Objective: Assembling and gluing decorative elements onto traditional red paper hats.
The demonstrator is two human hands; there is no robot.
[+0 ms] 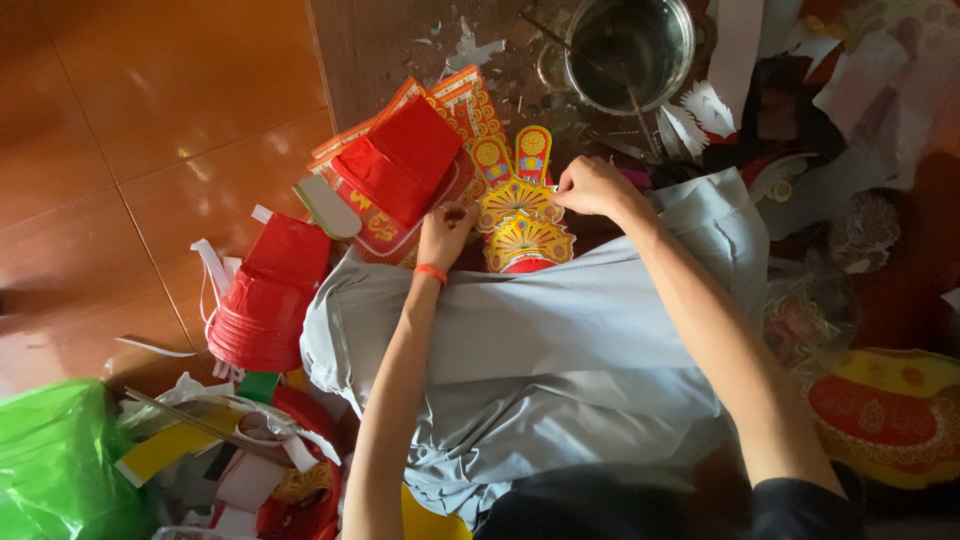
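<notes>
Glossy metal bowl (pixel 630 45), shiny printed paper ornament (pixel 522 215), matt grey cloth (pixel 560 340), polished floor (pixel 150 120).

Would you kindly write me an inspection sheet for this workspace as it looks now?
Surface: brown tiled floor, with a grey mat strewn with paper scraps.
Job's things: gold and red paper ornament; red paper piece beside it.
Clutter: stack of red paper, green plastic bag, metal bowl, white offcuts.
Grippers: left hand touches the ornament's left edge; right hand pinches its right edge.
Cables: nothing seen.
Surroundings: grey cloth over the lap; more decorated paper at right.
</notes>
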